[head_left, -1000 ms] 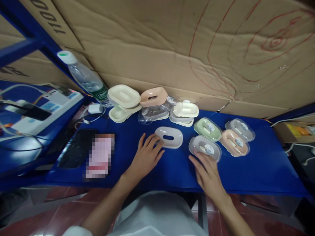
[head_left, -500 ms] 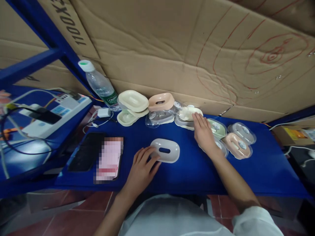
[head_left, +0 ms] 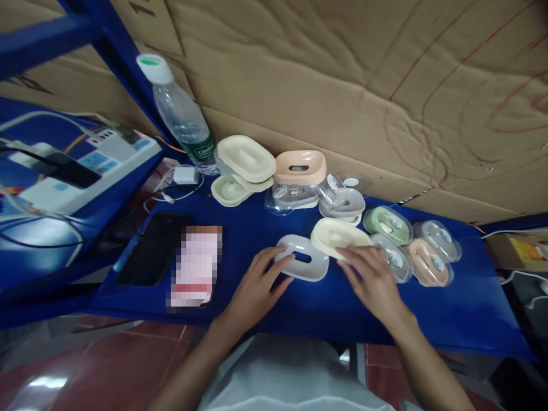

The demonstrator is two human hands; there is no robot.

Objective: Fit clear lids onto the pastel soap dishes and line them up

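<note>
My left hand (head_left: pixel 263 279) grips the left end of a grey oval soap dish (head_left: pixel 317 267) with a slot in its middle, resting on the blue table. My right hand (head_left: pixel 374 279) holds a cream soap dish tray (head_left: pixel 336 231) by its right end, with its left end over or against the grey dish's right edge. Behind it stands another grey soap dish (head_left: pixel 347 204). Close to my right hand's far side lie a grey lidded soap dish (head_left: pixel 396 264) and a green lidded soap dish (head_left: pixel 387 224).
Cream dishes (head_left: pixel 246 157) are stacked at the back, beside a peach dish (head_left: pixel 299 168). A water bottle (head_left: pixel 182 117) stands behind them against cardboard (head_left: pixel 291 74). Two phones, one black (head_left: pixel 154 251) and one with a blurred screen (head_left: pixel 199 262), lie left. A power strip (head_left: pixel 94 165) is further left.
My right hand has brought the cream tray from the back stack towards me, beside the grey dish. This uncovers the grey dish behind. My left hand stays at the front grey dish.
</note>
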